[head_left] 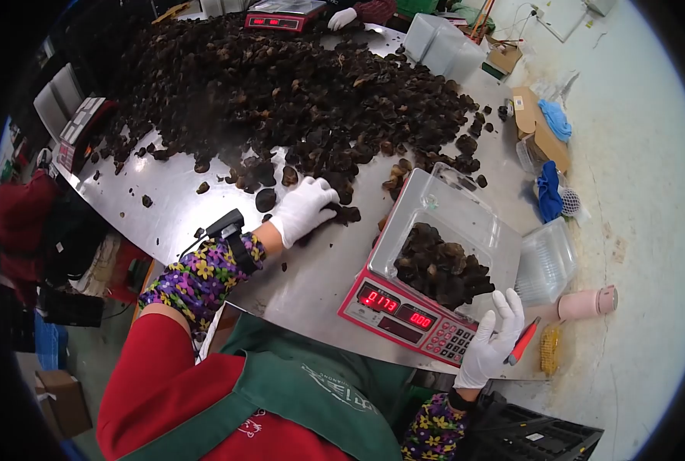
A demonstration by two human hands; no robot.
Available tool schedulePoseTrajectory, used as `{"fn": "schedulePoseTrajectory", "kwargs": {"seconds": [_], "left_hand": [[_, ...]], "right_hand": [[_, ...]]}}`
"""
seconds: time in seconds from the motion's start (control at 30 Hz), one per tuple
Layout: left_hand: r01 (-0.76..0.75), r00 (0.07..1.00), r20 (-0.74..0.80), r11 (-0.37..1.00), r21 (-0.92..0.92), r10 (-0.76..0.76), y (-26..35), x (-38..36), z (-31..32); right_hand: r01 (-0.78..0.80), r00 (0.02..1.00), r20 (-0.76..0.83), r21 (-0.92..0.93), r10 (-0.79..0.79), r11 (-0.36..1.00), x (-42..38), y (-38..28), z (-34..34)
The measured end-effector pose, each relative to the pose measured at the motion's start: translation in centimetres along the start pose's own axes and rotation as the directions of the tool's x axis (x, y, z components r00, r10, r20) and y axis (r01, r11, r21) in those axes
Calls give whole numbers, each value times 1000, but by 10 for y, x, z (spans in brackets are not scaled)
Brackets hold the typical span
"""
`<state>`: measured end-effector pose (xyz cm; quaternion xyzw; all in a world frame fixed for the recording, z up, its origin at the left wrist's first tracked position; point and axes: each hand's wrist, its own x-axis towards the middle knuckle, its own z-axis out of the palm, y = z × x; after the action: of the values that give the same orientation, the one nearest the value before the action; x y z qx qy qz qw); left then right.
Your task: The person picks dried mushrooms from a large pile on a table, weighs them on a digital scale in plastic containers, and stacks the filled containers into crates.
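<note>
My left hand [304, 211], in a white glove, reaches to the near edge of a large heap of dark, mushroom-like pieces [281, 84]. Its fingers are bent round a few dark pieces, partly hidden under them. At the lower right, my right hand [490, 346], also gloved, has its fingers apart and holds nothing, beside the keypad corner of a red scale [400, 313]. The scale's red digits read 0173 and 0.00. On its pan rests a clear plastic box [415, 192] with dark pieces [442, 265] inside. An orange-handled tool [523, 342] lies just right of my right hand.
Beside the scale are an empty clear box [546, 261], a pink bottle [588, 303] and a yellow object [550, 349]. A second red scale [277, 21] and a co-worker's gloved hand [342, 18] are at the far side. Another person's red sleeve [23, 215] shows at left.
</note>
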<state>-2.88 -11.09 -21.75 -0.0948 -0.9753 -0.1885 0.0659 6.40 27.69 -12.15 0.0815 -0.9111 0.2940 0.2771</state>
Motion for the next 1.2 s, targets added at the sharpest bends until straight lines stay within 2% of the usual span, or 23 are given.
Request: {"fn": "schedulePoseTrajectory", "kwargs": {"seconds": [0.03, 0.07, 0.13, 0.17, 0.2, 0.27, 0.3, 0.33, 0.4, 0.43, 0.47, 0.53, 0.6, 0.67, 0.77, 0.8, 0.87, 0.9, 0.93, 1.0, 1.07, 1.13, 1.2], "left_hand": [[-74, 995, -66, 996, -49, 71, 2, -4, 3], [-72, 996, -63, 996, -54, 68, 3, -7, 3], [-95, 963, -269, 928, -360, -6, 4, -14, -3], [-85, 955, -285, 842, -533, -85, 0, -16, -4], [10, 958, -203, 732, -681, -202, -1, -22, -12], [294, 895, 187, 218, -931, -406, -10, -30, -24], [289, 901, 233, 108, -951, -366, -23, -35, -22], [288, 898, 229, 109, -951, -376, -30, -39, -18], [213, 903, 280, -225, -951, -326, -38, -46, -17], [206, 891, 283, -240, -949, -355, -32, -47, -21], [207, 890, 284, -239, -949, -357, -36, -48, -22], [219, 902, 249, -125, -968, -353, -40, -49, -26], [236, 868, 189, 47, -971, -458, -41, -51, -34], [181, 851, 210, -108, -978, -481, -36, -50, -41], [247, 815, 256, -87, -965, -520, -29, -45, -47], [320, 828, 237, 81, -944, -508, -31, -47, -40], [253, 929, 97, 420, -872, -357, -34, -49, -23], [192, 959, -37, 738, -647, -282, -23, -50, -27], [25, 989, -108, 834, -552, -101, -24, -51, -22], [4, 1000, -1, 950, -313, -5, -24, -55, -10], [-30, 999, -51, 967, -253, 18, -29, -53, -7], [174, 982, 18, 856, -486, -189, -33, -45, -13], [192, 952, -67, 753, -629, -298, -28, -45, -16]], "right_hand": [[-1, 1000, 3, -3, 1, 1000, -1, -2, 0], [4, 1000, 0, -1, -4, 1000, -1, -3, 0], [5, 1000, 5, -2, -5, 1000, -4, -4, 0], [13, 1000, -7, -15, -13, 1000, -5, -4, -1], [24, 1000, -19, -27, -25, 999, -5, -4, -2], [13, 1000, -8, -19, -13, 1000, -4, -4, -5], [-1, 1000, -7, -11, 1, 1000, -4, -4, -6], [4, 1000, -2, -2, -4, 1000, -4, -2, -5], [19, 1000, -2, -19, -19, 1000, -4, 2, -4], [31, 1000, 0, -23, -31, 999, -4, 2, -3], [30, 1000, 1, -22, -30, 999, -4, 1, -2], [60, 998, 2, -40, -60, 997, -3, -3, -2], [56, 998, 1, -39, -56, 998, -4, -3, -3], [55, 998, -1, -36, -55, 998, -7, -1, -4], [16, 1000, -1, 39, -16, 999, -11, 2, -7], [11, 1000, 7, 28, -11, 1000, -11, 1, -8], [7, 1000, 13, 16, -7, 1000, -11, 1, -10], [5, 1000, 7, 24, -5, 1000, -12, 0, -9], [1, 1000, 0, 32, -1, 1000, -13, 0, -10], [-9, 1000, 2, 23, 9, 1000, -14, -2, -11], [-13, 1000, 5, 17, 13, 1000, -15, -3, -12], [-27, 1000, 2, 21, 27, 999, -16, -3, -12], [-12, 1000, -6, 13, 13, 1000, -16, 1, -13]]}}
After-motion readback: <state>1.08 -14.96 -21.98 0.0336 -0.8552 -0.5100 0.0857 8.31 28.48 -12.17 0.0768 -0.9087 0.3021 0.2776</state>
